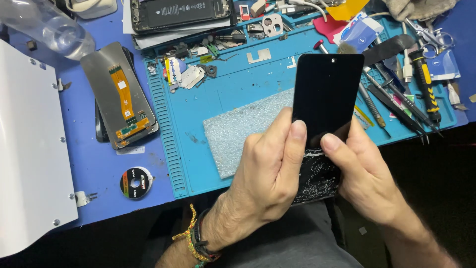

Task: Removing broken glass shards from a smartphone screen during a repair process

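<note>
Black glass phone screen panel (327, 94), held upright over the blue repair mat (238, 84), both your hands on its lower half. Left hand (265, 173): thumb pressed flat on the front face, fingers wrapped behind, grip clamped on the left edge. Right hand (364, 173): thumb on the face near the middle, grip closed on the right edge. Upper part of the panel looks intact and glossy; the bottom end (317, 178) is shattered, white crack web right between your palms.

Risks as I read them:
- Your thumbs sit just above the cracked zone. Slide down or squeeze harder and you likely pick up splinters.
- Any twist between the two hands could run the cracks up into the good glass.
- Loose shards would drop onto your lap, not the mat; the broken end hangs past the worktop edge.
- Tweezers and drivers (396, 104) lie just right of the panel, tips toward you. Setting the panel down there could scratch it.

Containers:
- The mat's top tray strip (208, 54) holds small metal brackets, shields and screws, mixed together, not sorted.
- Clear plastic bottle (49, 25) lies at top left; contents can't be told.

Also around: grey foam pad (243, 129) on the mat under the panel, spare display with orange flex cable (119, 94) face down at left, opened phone (181, 12) at top, tape roll (136, 183) near the front edge, white panel (29, 149) at far left.
</note>
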